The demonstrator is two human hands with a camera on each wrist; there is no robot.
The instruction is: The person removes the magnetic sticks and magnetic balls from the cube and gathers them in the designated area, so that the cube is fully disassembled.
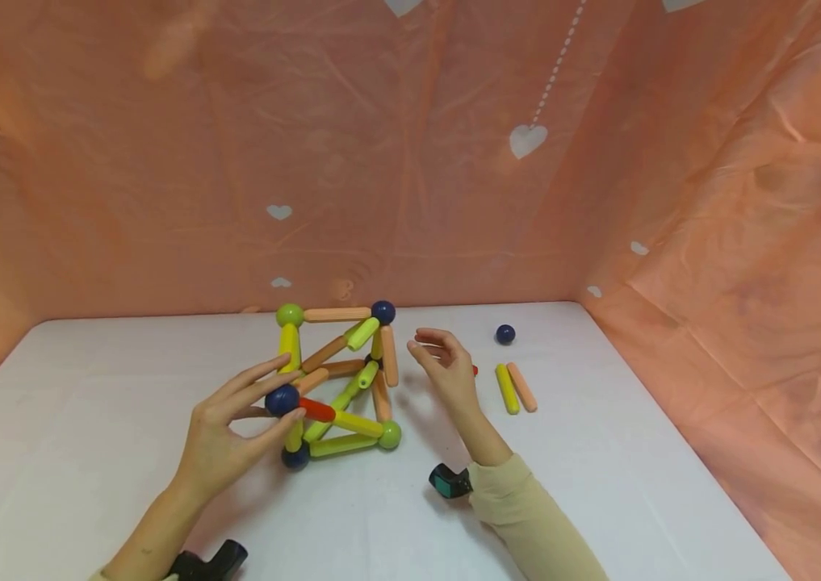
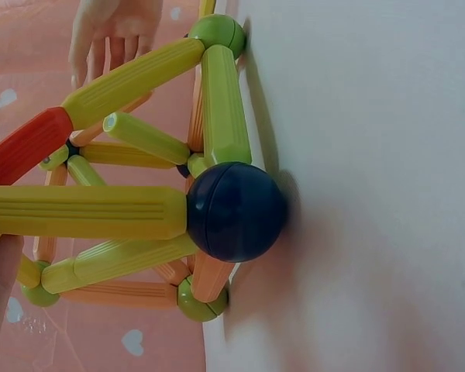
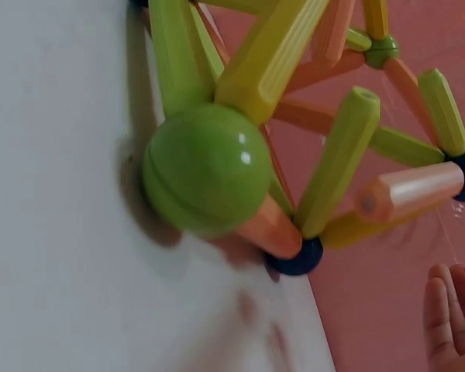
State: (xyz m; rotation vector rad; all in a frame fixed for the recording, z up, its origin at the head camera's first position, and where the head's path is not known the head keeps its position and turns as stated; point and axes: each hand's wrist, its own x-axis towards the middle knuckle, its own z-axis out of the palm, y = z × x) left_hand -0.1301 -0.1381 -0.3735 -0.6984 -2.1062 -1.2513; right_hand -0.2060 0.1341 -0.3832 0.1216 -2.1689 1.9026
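Observation:
A frame of green, yellow, orange and red sticks joined by balls stands on the white table. In the head view my left hand (image 1: 224, 428) holds a dark blue ball (image 1: 282, 400) at its near upper left corner, thumb and fingers round it. From that ball a red stick (image 1: 317, 410) and a yellow stick (image 1: 358, 424) run to a green ball (image 1: 389, 435). My right hand (image 1: 448, 375) hovers right of the frame, fingers bent loosely, touching nothing. An orange stick (image 3: 418, 191) sticks out with a free end in the right wrist view.
Right of my right hand lie a loose yellow stick (image 1: 507, 389) and an orange stick (image 1: 522, 387), with a dark blue ball (image 1: 505, 334) behind them. A red piece (image 1: 475, 370) is mostly hidden by my right hand. A pink cloth (image 1: 410, 161) hangs behind the table.

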